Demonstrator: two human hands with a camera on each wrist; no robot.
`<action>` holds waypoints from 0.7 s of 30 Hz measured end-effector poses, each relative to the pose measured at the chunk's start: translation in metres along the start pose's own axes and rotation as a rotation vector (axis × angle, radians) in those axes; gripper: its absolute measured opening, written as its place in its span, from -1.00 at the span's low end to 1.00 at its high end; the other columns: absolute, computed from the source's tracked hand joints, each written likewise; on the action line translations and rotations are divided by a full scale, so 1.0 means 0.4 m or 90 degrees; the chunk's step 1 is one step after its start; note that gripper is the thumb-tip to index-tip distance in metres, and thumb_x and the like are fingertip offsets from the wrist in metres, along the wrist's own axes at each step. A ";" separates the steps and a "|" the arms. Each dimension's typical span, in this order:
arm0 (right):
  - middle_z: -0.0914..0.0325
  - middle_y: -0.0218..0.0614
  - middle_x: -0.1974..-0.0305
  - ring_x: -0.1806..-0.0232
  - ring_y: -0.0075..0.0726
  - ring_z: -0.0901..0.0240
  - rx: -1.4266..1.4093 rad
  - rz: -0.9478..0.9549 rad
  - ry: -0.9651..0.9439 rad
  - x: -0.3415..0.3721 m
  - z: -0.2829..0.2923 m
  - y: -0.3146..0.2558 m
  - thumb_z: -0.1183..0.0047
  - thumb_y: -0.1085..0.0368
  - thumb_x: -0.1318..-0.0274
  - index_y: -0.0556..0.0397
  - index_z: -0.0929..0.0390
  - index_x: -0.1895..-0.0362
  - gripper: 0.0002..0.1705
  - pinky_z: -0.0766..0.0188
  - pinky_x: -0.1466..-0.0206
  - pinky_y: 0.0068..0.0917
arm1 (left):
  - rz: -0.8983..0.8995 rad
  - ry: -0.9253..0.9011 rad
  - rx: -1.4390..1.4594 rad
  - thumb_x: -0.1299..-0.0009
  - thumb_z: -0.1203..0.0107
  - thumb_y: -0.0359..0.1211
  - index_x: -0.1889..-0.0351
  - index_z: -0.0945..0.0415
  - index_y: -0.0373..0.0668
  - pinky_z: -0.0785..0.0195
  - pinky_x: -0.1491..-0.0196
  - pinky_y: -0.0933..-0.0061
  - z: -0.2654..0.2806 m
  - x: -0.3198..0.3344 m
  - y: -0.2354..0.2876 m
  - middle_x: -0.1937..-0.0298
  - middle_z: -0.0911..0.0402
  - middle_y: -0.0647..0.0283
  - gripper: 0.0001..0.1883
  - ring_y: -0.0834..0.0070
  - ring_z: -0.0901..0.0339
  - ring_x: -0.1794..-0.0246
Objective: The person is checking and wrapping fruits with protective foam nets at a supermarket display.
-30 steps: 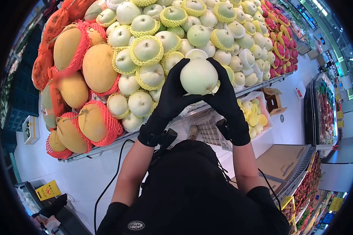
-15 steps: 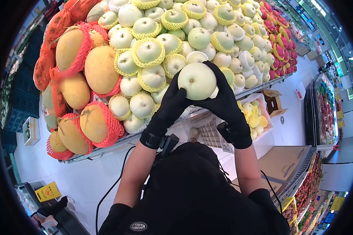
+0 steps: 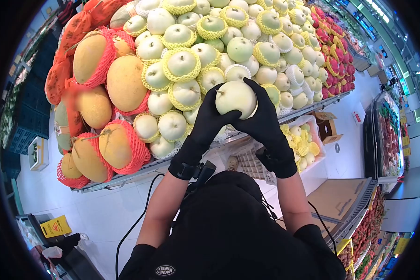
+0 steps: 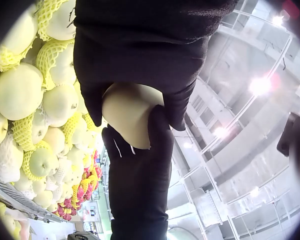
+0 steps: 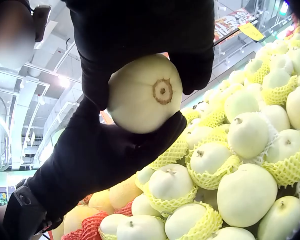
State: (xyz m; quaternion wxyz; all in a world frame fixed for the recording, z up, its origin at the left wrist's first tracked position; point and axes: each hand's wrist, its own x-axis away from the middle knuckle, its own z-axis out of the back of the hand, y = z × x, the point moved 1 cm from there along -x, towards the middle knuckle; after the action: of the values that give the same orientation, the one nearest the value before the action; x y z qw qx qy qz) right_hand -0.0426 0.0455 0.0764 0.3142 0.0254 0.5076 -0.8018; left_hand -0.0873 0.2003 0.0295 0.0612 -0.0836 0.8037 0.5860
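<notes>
A pale green-white melon is gripped between both black-gloved hands in front of the heaped melons. The left hand curls round its left side, thumb across the lower front; the right hand curls round the right side. A short stem points up-left in the head view. The right wrist view shows a brown ring mark on the end of the held melon, with the left hand beneath it. From the left wrist, both hands are seen round the melon, the right hand lower down.
Melons in yellow foam nets fill the stand, orange melons at left, dragon fruit at right. Below the stand's edge are a box of fruit and an open carton. Cables hang beside both arms.
The melon has been turned in the hands: its stem now faces up-left, where a round end mark faced the camera half a second ago. The stand has shifted slightly right in view.
</notes>
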 end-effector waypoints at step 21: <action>-0.29 -0.09 -0.25 -0.30 -0.05 -0.26 -0.028 0.094 0.011 -0.014 -0.065 -0.030 -0.50 0.29 0.35 0.06 -0.19 -0.33 0.07 -0.27 -0.33 -0.18 | 0.179 -0.046 0.524 -0.42 0.32 0.34 -0.45 -0.01 -0.19 -0.09 -0.43 0.07 0.043 0.025 -0.003 -0.40 -0.20 -0.01 -0.10 0.18 -0.23 -0.38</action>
State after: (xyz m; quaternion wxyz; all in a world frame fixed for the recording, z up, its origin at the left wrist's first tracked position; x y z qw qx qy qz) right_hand -0.0516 0.0733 0.0753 0.3686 0.0626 0.5248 -0.7647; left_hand -0.0969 0.2159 0.0211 0.0372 0.0790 0.9711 0.2221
